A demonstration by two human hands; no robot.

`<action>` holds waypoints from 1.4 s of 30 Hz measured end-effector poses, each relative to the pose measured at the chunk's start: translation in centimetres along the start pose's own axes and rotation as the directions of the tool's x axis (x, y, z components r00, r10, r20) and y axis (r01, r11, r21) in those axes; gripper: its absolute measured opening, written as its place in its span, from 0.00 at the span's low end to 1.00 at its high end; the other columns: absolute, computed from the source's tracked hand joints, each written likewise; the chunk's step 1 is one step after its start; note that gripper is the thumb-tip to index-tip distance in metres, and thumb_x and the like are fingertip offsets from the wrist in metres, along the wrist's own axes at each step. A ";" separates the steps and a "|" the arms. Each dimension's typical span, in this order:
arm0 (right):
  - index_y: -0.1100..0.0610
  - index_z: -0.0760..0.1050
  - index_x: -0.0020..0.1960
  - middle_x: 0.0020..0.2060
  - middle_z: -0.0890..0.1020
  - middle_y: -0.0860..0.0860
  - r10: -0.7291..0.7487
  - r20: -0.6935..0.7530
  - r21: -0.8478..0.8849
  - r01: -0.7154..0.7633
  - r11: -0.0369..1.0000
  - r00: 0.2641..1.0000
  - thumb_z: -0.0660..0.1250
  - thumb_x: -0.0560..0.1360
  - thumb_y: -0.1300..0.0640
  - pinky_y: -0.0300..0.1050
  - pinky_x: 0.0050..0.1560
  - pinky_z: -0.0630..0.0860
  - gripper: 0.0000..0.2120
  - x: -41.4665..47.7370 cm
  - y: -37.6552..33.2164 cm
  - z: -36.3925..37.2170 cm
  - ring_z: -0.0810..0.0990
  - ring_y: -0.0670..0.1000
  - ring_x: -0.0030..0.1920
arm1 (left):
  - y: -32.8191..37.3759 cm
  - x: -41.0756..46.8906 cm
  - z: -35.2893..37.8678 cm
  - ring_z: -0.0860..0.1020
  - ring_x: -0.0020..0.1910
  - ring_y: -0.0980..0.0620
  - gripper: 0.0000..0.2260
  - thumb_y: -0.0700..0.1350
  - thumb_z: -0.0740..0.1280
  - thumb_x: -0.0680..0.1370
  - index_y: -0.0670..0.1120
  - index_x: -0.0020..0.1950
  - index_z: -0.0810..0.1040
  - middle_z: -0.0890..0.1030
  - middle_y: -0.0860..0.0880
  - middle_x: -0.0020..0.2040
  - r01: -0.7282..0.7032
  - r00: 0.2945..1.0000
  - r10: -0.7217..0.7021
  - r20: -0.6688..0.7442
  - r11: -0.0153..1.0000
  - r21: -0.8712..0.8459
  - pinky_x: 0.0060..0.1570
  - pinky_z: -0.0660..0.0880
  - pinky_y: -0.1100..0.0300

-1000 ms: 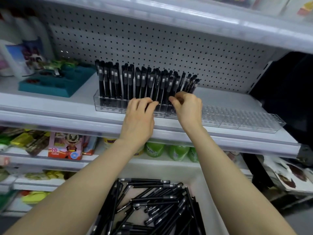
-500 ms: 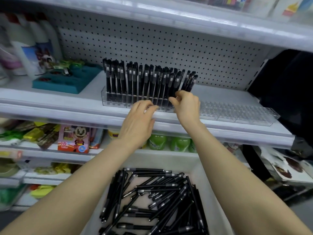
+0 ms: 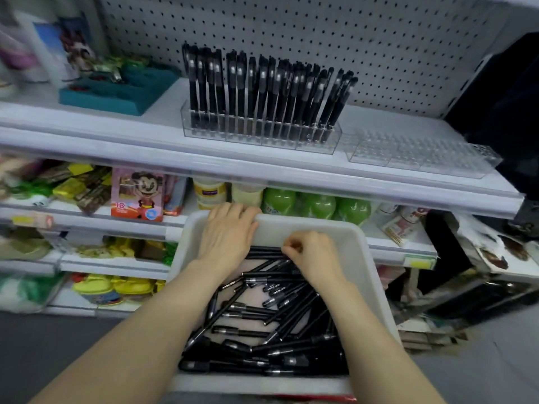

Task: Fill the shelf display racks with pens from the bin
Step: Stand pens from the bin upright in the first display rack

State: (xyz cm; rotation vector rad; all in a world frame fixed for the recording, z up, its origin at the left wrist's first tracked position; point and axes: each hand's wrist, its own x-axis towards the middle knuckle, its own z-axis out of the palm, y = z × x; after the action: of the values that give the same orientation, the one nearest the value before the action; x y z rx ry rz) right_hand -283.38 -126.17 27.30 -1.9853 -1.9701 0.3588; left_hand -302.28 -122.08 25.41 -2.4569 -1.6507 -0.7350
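- Pinched between the thumb and curled fingertips of the right hand (image 3: 312, 255) are pens (image 3: 262, 316) lying against the far wall of the bin (image 3: 280, 225); how many are held cannot be told.
- The left hand (image 3: 227, 233) is laid over the bin's far rim, just beside the right hand, with its fingers together. Whether they hook behind the rim cannot be told.
- Loose black pens are heaped crosswise over the bin floor, below the front edge of the shelf (image 3: 145, 132).
- A full rack (image 3: 262, 138) of clear plastic is set along the middle of the shelf's front edge, packed with upright pens (image 3: 262, 91).
- An empty rack (image 3: 423, 154), also clear, is set just beside it towards the shelf's right end.
- The step in hand is judged to be the gathering of a fresh handful.
- A small bundle is advised, lifted with the pens parallel and the caps facing one way, so that each can be dropped tip-down into a single slot.
- The bin is best steadied at its rim while pens are drawn free, since crossed pens may snag and be dragged out.
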 end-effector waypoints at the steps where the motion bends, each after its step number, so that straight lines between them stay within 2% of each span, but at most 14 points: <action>1: 0.49 0.81 0.45 0.42 0.84 0.48 0.010 0.070 -0.059 -0.005 0.998 0.997 0.71 0.73 0.51 0.47 0.46 0.78 0.03 0.0 0.3 0.4 0.81 0.54 0.45 | 0.1 0.1 0.2 0.73 0.48 0.43 0.14 0.51 0.57 0.80 0.49 0.60 0.78 0.78 0.47 0.49 -0.004 1.000 0.004 -0.014 1.000 0.009 0.51 0.65 0.51; 3: 0.49 0.81 0.48 0.46 0.84 0.50 0.014 0.143 -0.122 0.003 0.993 0.990 0.72 0.72 0.51 0.49 0.48 0.78 0.06 0.0 0.6 0.5 0.81 0.56 0.49 | 0.2 0.3 0.4 0.73 0.47 0.43 0.13 0.50 0.58 0.80 0.49 0.59 0.78 0.78 0.47 0.48 -0.009 1.000 0.010 -0.028 1.000 0.019 0.50 0.64 0.51; 9: 0.51 0.81 0.50 0.51 0.83 0.54 0.009 0.208 -0.208 0.035 0.977 0.978 0.72 0.73 0.57 0.47 0.50 0.77 0.06 0.5 0.2 0.5 0.80 0.58 0.52 | 0.3 0.2 0.3 0.73 0.48 0.43 0.13 0.49 0.58 0.80 0.48 0.59 0.78 0.78 0.47 0.48 -0.006 0.999 0.006 -0.035 1.000 0.016 0.52 0.65 0.51; 14: 0.54 0.81 0.52 0.53 0.81 0.55 0.004 0.243 -0.232 0.054 0.971 0.970 0.70 0.74 0.56 0.48 0.52 0.76 0.07 0.1 -0.2 0.1 0.79 0.59 0.54 | 0.4 0.1 0.1 0.73 0.48 0.43 0.13 0.50 0.58 0.80 0.49 0.60 0.78 0.78 0.47 0.48 0.003 1.000 -0.002 -0.024 1.000 0.010 0.52 0.64 0.51; 17: 0.51 0.79 0.49 0.49 0.83 0.52 0.012 0.218 -0.144 0.020 0.989 0.976 0.70 0.74 0.53 0.48 0.52 0.76 0.05 0.0 -0.2 -0.9 0.80 0.57 0.52 | 0.4 -0.1 -0.2 0.73 0.50 0.44 0.15 0.50 0.57 0.80 0.49 0.62 0.78 0.78 0.48 0.50 0.000 0.999 -0.002 -0.036 0.998 -0.060 0.54 0.65 0.52; 19: 0.49 0.79 0.47 0.43 0.82 0.48 0.012 0.189 -0.028 -0.007 1.000 0.982 0.70 0.73 0.53 0.42 0.47 0.74 0.03 0.3 -0.3 -2.0 0.80 0.51 0.46 | 0.7 -0.1 -0.8 0.72 0.54 0.46 0.16 0.50 0.57 0.80 0.49 0.63 0.78 0.77 0.49 0.54 -0.040 0.998 0.033 -0.053 0.987 -0.154 0.60 0.66 0.52; 23: 0.50 0.79 0.44 0.36 0.81 0.45 -0.020 0.149 0.282 -0.023 0.959 0.989 0.72 0.73 0.56 0.34 0.37 0.71 0.03 0.7 -1.2 -5.3 0.80 0.45 0.36 | 2.1 0.4 -2.5 0.73 0.59 0.49 0.18 0.54 0.56 0.81 0.48 0.60 0.80 0.79 0.51 0.55 -0.226 0.974 0.219 -0.060 0.960 -0.164 0.73 0.56 0.52; 26: 0.56 0.81 0.45 0.36 0.84 0.51 0.030 0.010 0.553 -0.031 0.832 0.999 0.76 0.70 0.61 0.34 0.32 0.73 0.06 1.0 -1.8 -7.8 0.80 0.45 0.32 | 2.9 1.3 -3.1 0.76 0.53 0.48 0.18 0.54 0.56 0.80 0.48 0.55 0.82 0.82 0.50 0.48 -0.225 0.974 0.220 -0.046 0.963 -0.152 0.70 0.62 0.51; 29: 0.59 0.77 0.49 0.39 0.83 0.59 0.172 -0.111 0.829 -0.004 0.560 0.979 0.77 0.68 0.65 0.43 0.37 0.78 0.13 1.6 -2.7 -9.2 0.80 0.51 0.34 | 4.3 3.0 -4.4 0.76 0.50 0.47 0.17 0.53 0.56 0.80 0.47 0.55 0.81 0.82 0.50 0.48 -0.147 0.988 0.132 -0.080 0.963 -0.228 0.53 0.71 0.53; 31: 0.62 0.76 0.51 0.37 0.83 0.58 0.244 -0.109 0.936 0.017 0.352 0.964 0.76 0.69 0.66 0.43 0.41 0.79 0.14 2.0 -3.3 -9.4 0.81 0.51 0.35 | 5.5 4.3 -5.5 0.74 0.51 0.48 0.16 0.52 0.56 0.81 0.47 0.56 0.80 0.82 0.50 0.50 -0.108 0.993 0.091 -0.077 0.962 -0.249 0.49 0.72 0.53; 33: 0.62 0.77 0.48 0.36 0.83 0.58 0.257 -0.108 0.964 0.038 0.263 0.960 0.74 0.71 0.66 0.43 0.44 0.80 0.08 2.5 -3.6 -9.6 0.82 0.51 0.35 | 6.2 5.7 -6.0 0.72 0.54 0.50 0.13 0.51 0.58 0.82 0.47 0.57 0.78 0.80 0.51 0.53 -0.076 0.997 0.068 -0.041 0.962 -0.263 0.51 0.71 0.54; 35: 0.60 0.78 0.45 0.35 0.83 0.58 0.240 -0.166 0.939 0.079 0.333 0.956 0.73 0.72 0.66 0.45 0.45 0.81 0.05 3.2 -3.6 -10.4 0.82 0.52 0.36 | 6.5 7.0 -6.4 0.70 0.58 0.51 0.14 0.50 0.57 0.83 0.47 0.60 0.78 0.78 0.51 0.57 -0.094 0.995 0.085 -0.049 0.964 -0.249 0.56 0.70 0.55; 39: 0.53 0.78 0.43 0.36 0.84 0.53 0.205 -0.404 0.760 0.202 0.618 0.891 0.72 0.74 0.62 0.44 0.41 0.81 0.06 6.0 -2.8 -14.1 0.83 0.53 0.38 | 6.2 10.2 -7.0 0.67 0.68 0.49 0.17 0.47 0.60 0.82 0.47 0.71 0.71 0.71 0.48 0.68 -0.097 0.990 0.080 -0.117 0.983 -0.154 0.65 0.69 0.52; 42: 0.51 0.79 0.45 0.37 0.84 0.50 0.167 -0.534 0.620 0.250 0.743 0.829 0.72 0.75 0.57 0.52 0.46 0.83 0.03 8.6 -2.2 -16.7 0.84 0.52 0.38 | 5.3 12.4 -6.7 0.65 0.70 0.46 0.20 0.44 0.63 0.81 0.45 0.73 0.68 0.70 0.46 0.70 -0.066 0.988 0.059 -0.142 0.997 -0.042 0.69 0.66 0.52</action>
State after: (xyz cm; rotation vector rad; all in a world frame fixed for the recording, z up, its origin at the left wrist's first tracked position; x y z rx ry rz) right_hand -278.67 -118.37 43.95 -1.3469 -1.2458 0.3518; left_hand -296.09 -115.95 37.72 -2.4131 -1.5166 -0.9247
